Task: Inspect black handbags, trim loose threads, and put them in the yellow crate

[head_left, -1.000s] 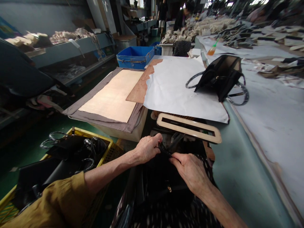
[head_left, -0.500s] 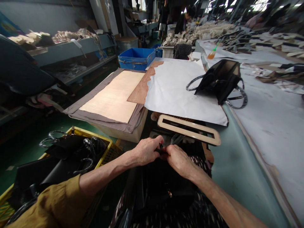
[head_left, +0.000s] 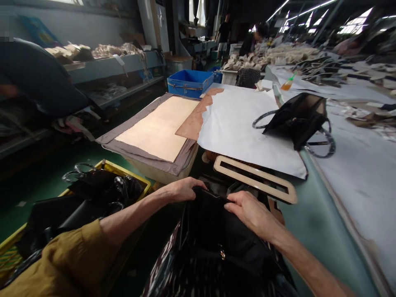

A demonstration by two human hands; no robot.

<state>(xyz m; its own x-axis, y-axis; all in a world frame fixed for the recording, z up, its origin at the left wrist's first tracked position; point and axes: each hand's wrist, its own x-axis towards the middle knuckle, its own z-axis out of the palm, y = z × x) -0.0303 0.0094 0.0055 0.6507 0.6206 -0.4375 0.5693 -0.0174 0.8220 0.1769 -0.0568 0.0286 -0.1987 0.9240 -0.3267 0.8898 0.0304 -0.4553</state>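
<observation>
A black handbag (head_left: 216, 231) rests on my lap, a small gold-coloured fitting showing low on it. My left hand (head_left: 185, 189) grips the far left of its upper edge, fingers folded over the rim. With thumb and fingers pinched, my right hand (head_left: 247, 208) holds the same edge farther right. Between the two hands the rim is stretched out. Just beyond them lies a pale wooden frame (head_left: 256, 177) with a long rounded slot. Another black handbag (head_left: 297, 119) with wrapped handles stands on the table to the right.
A yellow crate (head_left: 140, 187) of black bags is on the floor at left. White sheeting (head_left: 238, 123) and a pale board (head_left: 157, 128) lie ahead. Behind them is a blue bin (head_left: 188, 84). A person (head_left: 46, 82) bends over at far left; others are farther back.
My hands have moved apart from close together, and the bag's upper edge is now spread between them. The whole view has shifted slightly.
</observation>
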